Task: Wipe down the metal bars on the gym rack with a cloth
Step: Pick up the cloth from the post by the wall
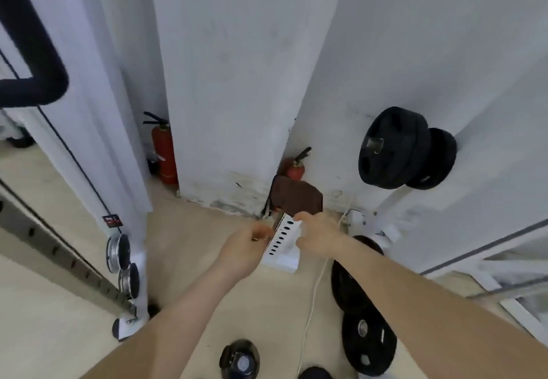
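Observation:
A short white metal bar (281, 240) with a row of oval holes stands in the middle of the head view. A dark brown cloth (296, 197) is bunched just beyond its far end, by the pillar's foot. My left hand (247, 249) is curled against the bar's left side, with a small gold-coloured thing showing at its fingers. My right hand (318, 237) grips the bar's right side, and its fingertips reach the cloth's lower edge. Whether either hand holds the cloth is hidden.
A white pillar (237, 82) rises ahead with two red fire extinguishers (164, 156) beside it. Black weight plates hang on a peg (406, 148) at right, and more lie on the floor (364, 319). A cable machine with pulleys (118, 252) stands left. A white cord (314, 295) runs across the floor.

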{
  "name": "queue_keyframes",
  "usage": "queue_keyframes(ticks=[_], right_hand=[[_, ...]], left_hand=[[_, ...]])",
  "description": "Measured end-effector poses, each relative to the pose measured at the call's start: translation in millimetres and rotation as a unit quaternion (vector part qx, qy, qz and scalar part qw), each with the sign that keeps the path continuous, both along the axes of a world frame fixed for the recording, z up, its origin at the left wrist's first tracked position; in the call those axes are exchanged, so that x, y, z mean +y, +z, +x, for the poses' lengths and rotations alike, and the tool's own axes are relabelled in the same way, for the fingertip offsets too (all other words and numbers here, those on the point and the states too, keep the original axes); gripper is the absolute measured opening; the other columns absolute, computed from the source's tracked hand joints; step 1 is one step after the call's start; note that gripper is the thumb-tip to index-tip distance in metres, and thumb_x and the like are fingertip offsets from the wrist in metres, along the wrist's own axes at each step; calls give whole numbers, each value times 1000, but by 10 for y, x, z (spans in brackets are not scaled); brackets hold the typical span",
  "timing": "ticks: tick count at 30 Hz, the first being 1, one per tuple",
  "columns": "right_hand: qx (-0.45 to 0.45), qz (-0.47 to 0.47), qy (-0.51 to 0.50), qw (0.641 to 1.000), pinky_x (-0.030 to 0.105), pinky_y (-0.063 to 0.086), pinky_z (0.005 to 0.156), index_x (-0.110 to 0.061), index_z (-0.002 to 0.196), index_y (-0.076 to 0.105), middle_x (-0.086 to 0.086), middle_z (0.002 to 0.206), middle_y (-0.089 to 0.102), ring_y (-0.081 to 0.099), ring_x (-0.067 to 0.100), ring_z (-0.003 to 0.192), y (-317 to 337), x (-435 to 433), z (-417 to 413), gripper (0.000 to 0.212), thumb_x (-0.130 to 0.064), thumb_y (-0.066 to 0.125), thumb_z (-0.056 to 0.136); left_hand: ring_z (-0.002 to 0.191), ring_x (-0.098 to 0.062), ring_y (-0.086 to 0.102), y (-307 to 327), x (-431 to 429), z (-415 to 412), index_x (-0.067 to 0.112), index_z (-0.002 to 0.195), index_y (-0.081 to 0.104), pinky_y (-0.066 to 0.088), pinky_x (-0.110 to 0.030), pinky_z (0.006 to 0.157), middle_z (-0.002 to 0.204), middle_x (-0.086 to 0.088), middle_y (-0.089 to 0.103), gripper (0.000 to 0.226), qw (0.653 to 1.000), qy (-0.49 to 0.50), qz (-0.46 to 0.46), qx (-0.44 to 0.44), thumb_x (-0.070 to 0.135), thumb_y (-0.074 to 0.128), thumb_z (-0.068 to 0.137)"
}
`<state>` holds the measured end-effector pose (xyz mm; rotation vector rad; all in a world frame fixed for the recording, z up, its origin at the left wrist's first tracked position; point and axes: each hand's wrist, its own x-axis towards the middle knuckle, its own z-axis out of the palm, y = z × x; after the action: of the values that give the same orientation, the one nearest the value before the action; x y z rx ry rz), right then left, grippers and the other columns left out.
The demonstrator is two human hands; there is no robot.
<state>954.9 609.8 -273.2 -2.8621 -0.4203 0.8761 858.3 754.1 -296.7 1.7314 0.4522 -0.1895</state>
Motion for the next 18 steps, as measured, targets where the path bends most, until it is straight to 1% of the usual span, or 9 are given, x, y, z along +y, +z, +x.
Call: queue_keyframes(ticks=[3, 5, 6, 7, 9, 11, 14, 16, 18], right_hand=[[-34, -38, -3, 999, 39, 31, 104, -38, 146, 27, 12, 146, 24, 16, 32, 138, -484, 83, 405, 65, -18, 52, 89], [-70, -70, 14, 995, 44, 27, 109, -41, 145, 28, 11, 156, 11, 1, 31, 145, -761, 112, 632, 66, -18, 52, 89], [-86, -86, 28, 992, 47, 24, 110, -43, 144, 30, 10, 160, 3, -6, 31, 147, -905, 107, 735, 64, -19, 52, 89], [-98, -99, 42, 989, 49, 22, 112, -44, 142, 33, 9, 161, -4, -12, 30, 147, -1037, 94, 829, 61, -21, 52, 89], [-109, -124, 60, 984, 51, 17, 113, -47, 140, 37, 7, 162, -11, -17, 29, 147, -1289, 47, 969, 57, -24, 52, 90], [-106, -149, 75, 980, 52, 15, 114, -49, 139, 39, 6, 162, -14, -19, 30, 147, -1499, 4, 1062, 55, -27, 51, 91], [-102, -159, 90, 978, 51, 16, 114, -49, 140, 37, 6, 162, -15, -19, 30, 146, -1725, -35, 1170, 53, -30, 50, 92], [-101, -138, 87, 981, 51, 17, 114, -48, 143, 33, 5, 162, -16, -19, 29, 147, -1811, -45, 1207, 56, -30, 50, 93], [-99, -93, 54, 989, 50, 20, 114, -42, 147, 23, 4, 162, -13, -15, 28, 147, -1875, -32, 1227, 67, -27, 55, 90]], left_hand=[[99, -8, 53, -392, 125, 558, 33, 100, 63, 37, -23, 82, 109, 7, 57, 31, 1000, -1, -22, 13, 7, 49, 90], [105, -9, 49, -671, 175, 920, 25, 123, 59, 36, -22, 83, 123, 2, 52, 38, 999, 0, -31, 30, 8, 48, 91], [104, -9, 49, -806, 176, 1088, 23, 128, 57, 37, -20, 80, 126, 2, 52, 40, 998, 5, -41, 40, 8, 48, 92], [98, -7, 51, -933, 170, 1243, 22, 130, 56, 39, -18, 73, 123, 4, 53, 40, 997, 9, -56, 47, 10, 49, 93], [80, -1, 50, -1150, 123, 1521, 20, 128, 55, 40, -12, 59, 101, 11, 55, 35, 994, 18, -86, 68, 13, 51, 94], [71, 0, 47, -1389, 73, 1780, 18, 125, 57, 38, -14, 58, 83, 13, 51, 32, 987, 40, -122, 96, 12, 53, 93], [71, -1, 52, -1723, 33, 2060, 11, 119, 63, 39, -16, 58, 85, 7, 57, 33, 973, 75, -180, 120, 2, 54, 88], [68, 6, 55, -1837, 25, 2152, 9, 116, 66, 42, -11, 53, 88, 7, 60, 37, 960, 96, -228, 130, -4, 51, 85], [71, 4, 56, -1822, 34, 2186, 11, 114, 66, 42, -6, 47, 92, 5, 64, 37, 950, 118, -263, 123, -6, 51, 85]])
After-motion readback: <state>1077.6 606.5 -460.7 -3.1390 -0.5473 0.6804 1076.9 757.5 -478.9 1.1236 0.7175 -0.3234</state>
